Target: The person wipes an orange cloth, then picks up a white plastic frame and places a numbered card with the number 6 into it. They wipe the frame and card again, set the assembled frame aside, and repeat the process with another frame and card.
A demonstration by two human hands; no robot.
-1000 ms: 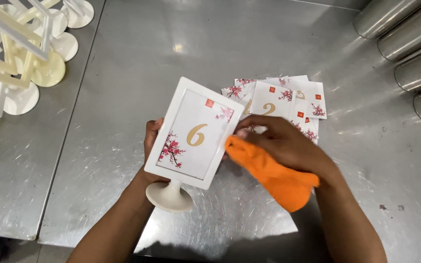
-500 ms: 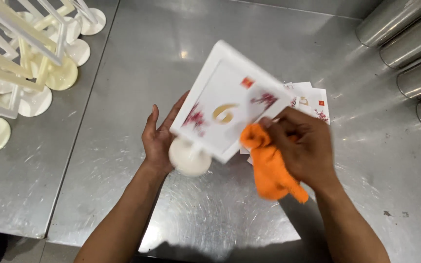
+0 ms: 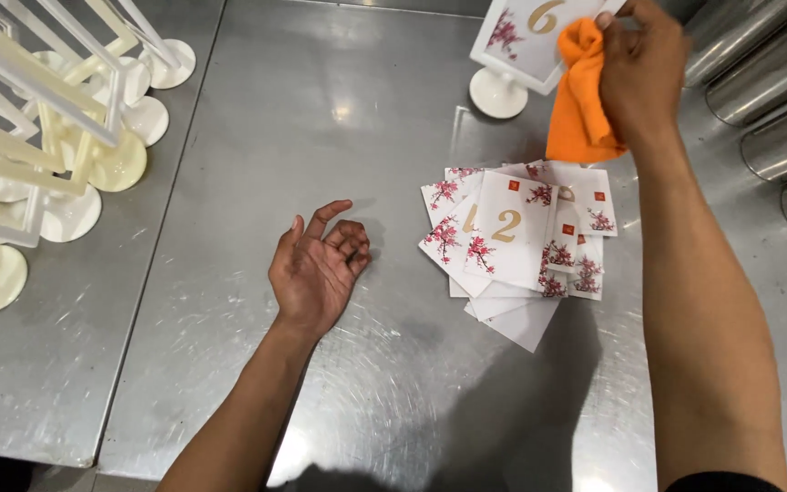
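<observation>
Empty white frame stands [image 3: 38, 137] crowded the steel table's [image 3: 321, 100] left edge. The left hand [image 3: 319, 269] lay palm-up, fingers loosely curled, holding nothing. Floral cards [image 3: 516, 237] fanned mid-table. At the far edge, the right hand [image 3: 639, 64] pinched an orange cloth [image 3: 578, 96] against the upright, slightly tilted card stand [image 3: 526, 46], its base toward the person.

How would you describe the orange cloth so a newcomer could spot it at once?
Start at the steel table and look to its far right edge, where a white framed card stand sits. The right hand presses the orange cloth against it, the only bright, soft item among white cards and frames.
</observation>
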